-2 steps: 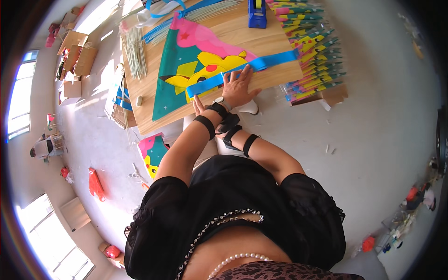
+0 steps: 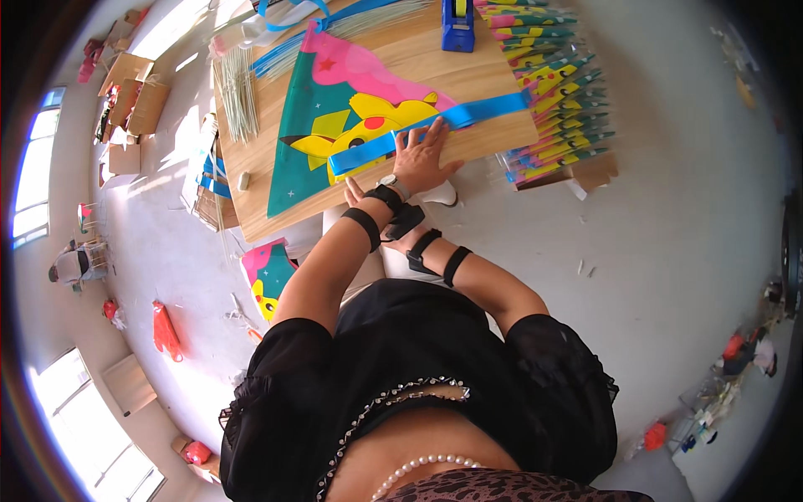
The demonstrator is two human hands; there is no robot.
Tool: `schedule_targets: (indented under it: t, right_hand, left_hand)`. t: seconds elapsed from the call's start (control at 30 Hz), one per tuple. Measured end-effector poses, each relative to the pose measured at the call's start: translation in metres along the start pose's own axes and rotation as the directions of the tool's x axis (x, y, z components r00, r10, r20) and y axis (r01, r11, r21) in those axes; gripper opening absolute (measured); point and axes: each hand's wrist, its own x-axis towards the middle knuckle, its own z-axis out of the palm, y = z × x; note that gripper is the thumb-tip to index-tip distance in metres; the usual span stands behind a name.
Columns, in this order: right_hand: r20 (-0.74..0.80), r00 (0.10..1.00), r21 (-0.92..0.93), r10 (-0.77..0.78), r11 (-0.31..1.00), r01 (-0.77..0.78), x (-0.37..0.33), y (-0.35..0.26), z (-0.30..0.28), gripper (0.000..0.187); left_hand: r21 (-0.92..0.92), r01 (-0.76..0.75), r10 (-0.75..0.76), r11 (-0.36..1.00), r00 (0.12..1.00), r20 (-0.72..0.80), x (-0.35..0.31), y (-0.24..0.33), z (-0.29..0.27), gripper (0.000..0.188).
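A triangular fabric piece (image 2: 288,180), green and pink with a yellow cartoon figure, lies on the wooden table. Across its near right edge runs a wide blue ribbon (image 2: 489,107), reaching past the fabric to the right. My left hand (image 2: 422,159) lies flat with spread fingers, its fingertips on the ribbon; a watch sits on that wrist. My forearms cross, and my right hand (image 2: 355,192) passes beneath the left wrist. Its visible fingers are stretched out at the near table edge, just below the ribbon's left end; the rest is hidden.
A blue tape dispenser (image 2: 457,29) stands at the far table edge. Thin pale sticks (image 2: 237,100) lie on the left. A stack of bagged colourful pieces (image 2: 560,117) rises beside the table's right edge. Another printed piece (image 2: 266,272) hangs below the near edge. Cardboard boxes (image 2: 138,105) stand farther left.
My right fingers have drawn back slightly toward me from the ribbon's left end. My left hand stays flat on the ribbon. The whole view has shifted a little.
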Motion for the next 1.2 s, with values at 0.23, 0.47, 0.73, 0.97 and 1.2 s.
schedule_targets:
  t: [0.23, 0.47, 0.73, 0.97, 1.2]
  right_hand:
    - [-0.208, 0.940, 0.218, 0.272, 0.949, -0.227, -0.062, 0.030, -0.089, 0.015]
    - [-0.140, 0.664, 0.839, 0.735, 0.444, -0.315, -0.065, 0.102, -0.128, 0.025]
    - [0.075, 0.575, 0.962, 0.815, -0.211, 0.173, -0.046, 0.155, -0.159, 0.030]
    - [0.074, 0.871, 0.675, 0.486, -0.667, 0.315, -0.054, 0.214, -0.170, 0.035]
    - [0.061, 0.679, 0.956, 0.731, -0.238, 0.170, -0.021, 0.147, -0.172, 0.043]
  left_hand:
    - [0.059, 0.023, -0.025, 0.998, 0.999, 0.025, -0.004, -0.004, 0.001, 0.089]
    - [-0.007, 0.052, -0.051, 0.999, 0.998, 0.031, 0.004, -0.001, 0.000, 0.081]
    - [0.026, 0.055, -0.055, 0.998, 0.998, 0.004, 0.000, -0.003, 0.000, 0.079]
    - [0.017, 0.020, -0.019, 1.000, 1.000, -0.008, 0.008, 0.006, 0.002, 0.080]
    - [0.019, 0.047, -0.047, 0.999, 0.999, 0.018, 0.000, -0.004, 0.003, 0.080]
